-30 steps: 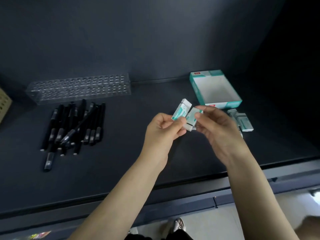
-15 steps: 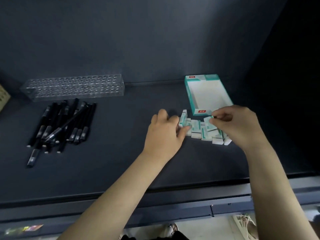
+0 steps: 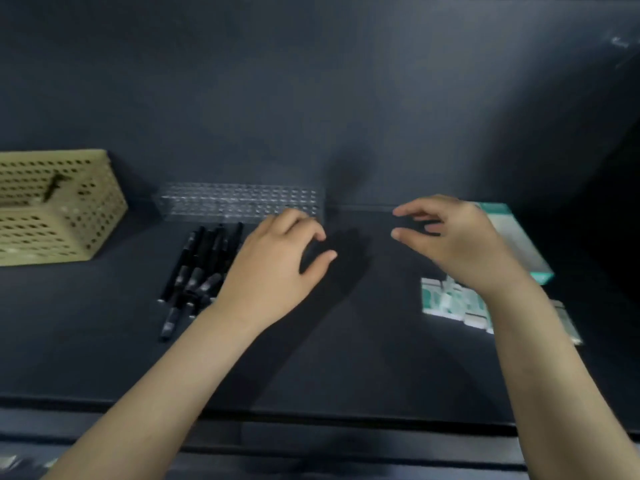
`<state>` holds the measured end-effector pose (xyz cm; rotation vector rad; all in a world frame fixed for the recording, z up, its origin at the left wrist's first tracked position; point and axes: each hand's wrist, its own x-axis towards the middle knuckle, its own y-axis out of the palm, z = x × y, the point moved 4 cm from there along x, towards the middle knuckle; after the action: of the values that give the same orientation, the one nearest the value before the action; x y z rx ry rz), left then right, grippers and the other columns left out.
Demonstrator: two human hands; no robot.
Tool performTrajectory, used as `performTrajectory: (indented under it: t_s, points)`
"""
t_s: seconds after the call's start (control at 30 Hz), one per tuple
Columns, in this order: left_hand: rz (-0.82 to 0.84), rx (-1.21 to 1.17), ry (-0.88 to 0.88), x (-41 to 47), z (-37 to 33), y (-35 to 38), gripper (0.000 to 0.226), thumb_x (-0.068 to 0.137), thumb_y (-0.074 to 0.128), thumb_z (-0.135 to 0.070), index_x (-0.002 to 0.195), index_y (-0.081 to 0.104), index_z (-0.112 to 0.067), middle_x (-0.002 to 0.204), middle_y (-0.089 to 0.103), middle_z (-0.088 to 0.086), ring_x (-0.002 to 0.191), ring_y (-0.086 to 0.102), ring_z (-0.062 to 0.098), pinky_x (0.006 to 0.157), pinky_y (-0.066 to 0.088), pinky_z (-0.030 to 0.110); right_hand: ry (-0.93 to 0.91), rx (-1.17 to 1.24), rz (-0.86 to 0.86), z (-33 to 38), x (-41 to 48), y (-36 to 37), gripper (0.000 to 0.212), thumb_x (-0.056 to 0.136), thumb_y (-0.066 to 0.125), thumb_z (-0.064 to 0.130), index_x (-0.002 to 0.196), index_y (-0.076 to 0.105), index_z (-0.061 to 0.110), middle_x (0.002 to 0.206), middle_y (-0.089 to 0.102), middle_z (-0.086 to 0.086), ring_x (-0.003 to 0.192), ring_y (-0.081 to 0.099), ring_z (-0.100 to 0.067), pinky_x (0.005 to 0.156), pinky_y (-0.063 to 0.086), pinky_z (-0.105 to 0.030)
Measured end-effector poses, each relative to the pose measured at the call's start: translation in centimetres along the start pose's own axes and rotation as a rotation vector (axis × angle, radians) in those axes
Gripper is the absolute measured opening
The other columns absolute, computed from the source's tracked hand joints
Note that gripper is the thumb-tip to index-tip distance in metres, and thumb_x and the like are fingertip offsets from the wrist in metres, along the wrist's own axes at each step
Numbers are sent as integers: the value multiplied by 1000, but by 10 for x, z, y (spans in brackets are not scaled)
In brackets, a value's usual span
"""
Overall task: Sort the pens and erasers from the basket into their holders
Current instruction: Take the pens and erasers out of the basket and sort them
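A pile of black pens [image 3: 201,268] lies on the dark table in front of the clear pen holder [image 3: 239,200]. My left hand [image 3: 277,265] hovers just right of the pens, fingers loosely curved, holding nothing. My right hand [image 3: 453,240] hovers mid-table with relaxed fingers, also empty. Several teal-and-white erasers [image 3: 446,301] lie in a cluster below my right wrist. The teal-edged eraser box [image 3: 519,244] sits behind that hand, partly hidden. The beige perforated basket [image 3: 62,209] stands at the far left with one dark item inside.
A dark back wall rises right behind the holder and box. The table's front edge [image 3: 311,410] runs across below my forearms. A small packet [image 3: 568,322] lies right of the erasers.
Both hands have let go of the erasers and lifted away to the left. The erasers now lie on the table. My view has swung left, bringing the basket into sight.
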<state>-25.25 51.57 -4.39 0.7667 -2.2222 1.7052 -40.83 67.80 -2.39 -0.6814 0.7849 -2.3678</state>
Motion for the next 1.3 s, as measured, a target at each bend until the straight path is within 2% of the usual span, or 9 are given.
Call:
performTrajectory:
  t_s: [0.07, 0.23, 0.33, 0.6, 0.73, 0.8, 0.9, 1.1, 1.3]
  points:
    - [-88, 55, -16, -6, 41, -43, 31, 89, 53, -44, 104, 63, -18, 108, 57, -4, 102, 53, 19, 91, 46, 38, -117, -25, 46, 44, 20, 28, 25, 79, 78, 23, 103, 72, 22, 103, 67, 7, 102, 61, -9, 96, 48, -27]
    - [-178, 171, -79, -25, 151, -136, 36, 88, 47, -46, 104, 63, -17, 108, 58, -1, 101, 55, 23, 91, 46, 40, -251, -4, 177, 151, 59, 115, 25, 84, 74, 29, 108, 71, 25, 113, 63, 11, 109, 54, -3, 93, 39, -9]
    - [-187, 219, -120, -42, 217, -180, 40, 87, 46, -48, 104, 64, -16, 109, 59, 1, 104, 54, 24, 93, 45, 39, -300, -1, 216, 209, 77, 174, 24, 84, 72, 31, 108, 70, 27, 116, 62, 12, 112, 52, -3, 97, 38, -17]
    - [-23, 224, -313, -63, 383, -243, 26, 91, 56, -38, 107, 63, -19, 117, 57, 0, 109, 53, 22, 94, 44, 41, -368, -89, 365, 311, 124, 329, 22, 86, 71, 31, 107, 69, 26, 106, 59, 13, 101, 50, -2, 81, 34, -17]
    - [119, 179, -378, -51, 444, -243, 23, 91, 54, -42, 106, 62, -26, 113, 57, -4, 108, 55, 20, 94, 47, 43, -296, -174, 463, 333, 151, 383, 25, 87, 69, 35, 110, 69, 24, 114, 65, 9, 108, 55, -10, 90, 41, -26]
    - [195, 163, -386, -45, 465, -239, 23, 91, 55, -42, 105, 64, -26, 113, 59, -6, 108, 56, 18, 95, 47, 41, -236, -221, 497, 339, 163, 402, 28, 87, 69, 37, 110, 69, 22, 112, 67, 7, 107, 59, -12, 90, 46, -28]
    - [297, 163, -427, -42, 485, -231, 27, 93, 53, -44, 110, 63, -26, 121, 59, -5, 105, 56, 14, 94, 45, 32, -101, -242, 517, 338, 176, 424, 33, 89, 65, 43, 113, 66, 21, 107, 64, 10, 102, 60, -11, 72, 42, -21]
    - [576, 110, -513, -60, 481, -211, 56, 92, 42, -60, 137, 45, -27, 144, 42, 0, 125, 46, 20, 101, 41, 35, 60, -287, 567, 321, 172, 443, 63, 87, 59, 56, 134, 50, 15, 134, 55, -2, 118, 54, -19, 94, 44, -31]
    - [699, 34, -526, -84, 468, -209, 74, 84, 42, -69, 147, 28, -34, 155, 25, -6, 142, 23, 21, 114, 24, 37, -24, -297, 631, 320, 152, 444, 75, 83, 57, 64, 142, 44, 20, 146, 45, 0, 131, 44, -20, 100, 38, -29]
